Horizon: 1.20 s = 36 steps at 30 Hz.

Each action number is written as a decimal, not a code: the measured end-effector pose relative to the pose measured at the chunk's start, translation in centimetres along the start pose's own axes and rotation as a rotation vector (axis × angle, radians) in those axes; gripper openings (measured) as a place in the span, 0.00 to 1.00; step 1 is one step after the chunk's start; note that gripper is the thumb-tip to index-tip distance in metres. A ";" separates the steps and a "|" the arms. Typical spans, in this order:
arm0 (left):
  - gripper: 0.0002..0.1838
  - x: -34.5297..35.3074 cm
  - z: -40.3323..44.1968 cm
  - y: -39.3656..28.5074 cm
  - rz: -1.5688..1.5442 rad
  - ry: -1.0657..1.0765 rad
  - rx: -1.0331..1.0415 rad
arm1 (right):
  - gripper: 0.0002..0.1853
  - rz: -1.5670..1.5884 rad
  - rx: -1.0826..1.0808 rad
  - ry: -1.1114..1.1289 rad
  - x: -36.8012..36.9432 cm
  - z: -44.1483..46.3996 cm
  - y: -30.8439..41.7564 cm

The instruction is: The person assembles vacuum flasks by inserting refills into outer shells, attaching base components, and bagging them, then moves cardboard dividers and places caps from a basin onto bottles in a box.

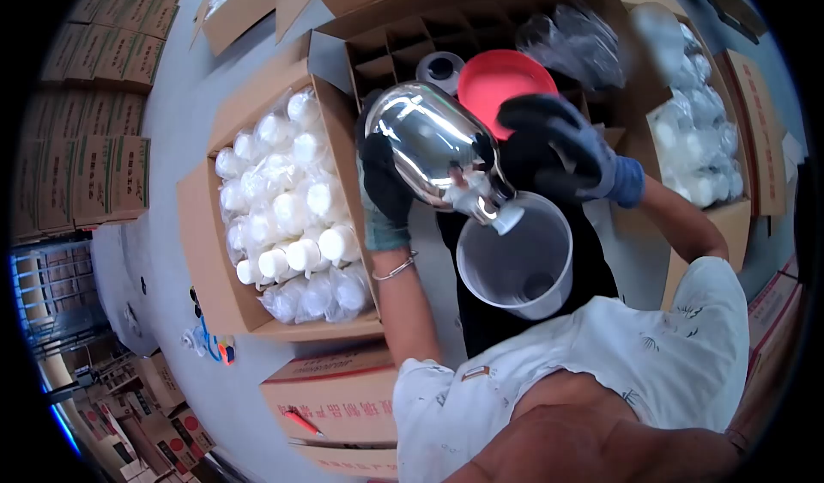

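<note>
A mirrored silver glass thermos liner [429, 135] lies tilted, its neck down to the right with a white piece at the mouth. My left hand [384, 170], in a dark-palmed glove, is closed around the liner's left side. Just below the neck sits a translucent plastic bucket [468, 264], which rests at my lap. My right hand [571, 150], also gloved, hovers right of the liner with its fingers apart and curved, and I see nothing between them. Behind it is a red round basin [493, 75], partly covered by the fingers. A grey-white round part [440, 68] stands beside the basin.
An open carton [245, 311] of plastic-wrapped white bottle-like pieces stands on the left, another such box [734, 221] on the right. Ahead is a carton with cardboard dividers [408, 41] and clear plastic bags [579, 45]. A red knife-like tool [302, 423] lies on a closed carton.
</note>
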<state>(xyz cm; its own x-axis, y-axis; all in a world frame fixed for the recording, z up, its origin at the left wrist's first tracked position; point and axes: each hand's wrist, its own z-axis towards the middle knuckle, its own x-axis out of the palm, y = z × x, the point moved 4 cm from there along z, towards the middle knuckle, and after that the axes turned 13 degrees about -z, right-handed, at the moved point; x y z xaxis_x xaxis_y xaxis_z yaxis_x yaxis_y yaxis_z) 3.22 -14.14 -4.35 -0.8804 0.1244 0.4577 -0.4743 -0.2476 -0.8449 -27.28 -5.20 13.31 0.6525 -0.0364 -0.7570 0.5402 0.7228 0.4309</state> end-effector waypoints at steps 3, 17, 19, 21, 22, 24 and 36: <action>0.30 6.9 -4.8 -6.3 0.072 0.107 -0.231 | 0.33 0.259 0.403 -0.118 0.2 -8.2 0.0; 0.31 0.7 -30.5 -7.3 0.129 -0.202 -0.602 | 0.45 0.432 0.314 0.262 4.5 -16.1 10.7; 0.32 -0.4 -30.9 -6.8 -0.109 -0.280 -0.717 | 0.41 0.207 0.110 0.419 3.8 -15.2 10.0; 0.32 0.0 -29.1 -7.6 0.074 -0.170 -0.724 | 0.45 0.182 0.089 0.571 4.0 -16.3 8.7; 0.30 -0.8 -29.2 -7.2 -0.060 -0.198 -0.750 | 0.46 0.219 0.093 0.484 3.3 -15.2 9.3; 0.29 0.4 -28.1 -8.4 0.161 -0.036 -0.700 | 0.47 0.299 -0.023 0.365 3.5 -13.1 11.7; 0.30 0.5 -32.8 -9.4 0.963 0.563 -0.316 | 0.41 0.763 0.062 -0.096 10.3 -7.6 12.0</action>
<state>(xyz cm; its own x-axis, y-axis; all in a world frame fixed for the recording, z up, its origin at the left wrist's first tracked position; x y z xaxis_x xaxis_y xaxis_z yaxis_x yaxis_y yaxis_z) 6.94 19.76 -5.20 -0.7192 0.4447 -0.5338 0.4833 -0.2317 -0.8442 -18.10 8.38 6.96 0.8980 0.3948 -0.1944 -0.0506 0.5315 0.8455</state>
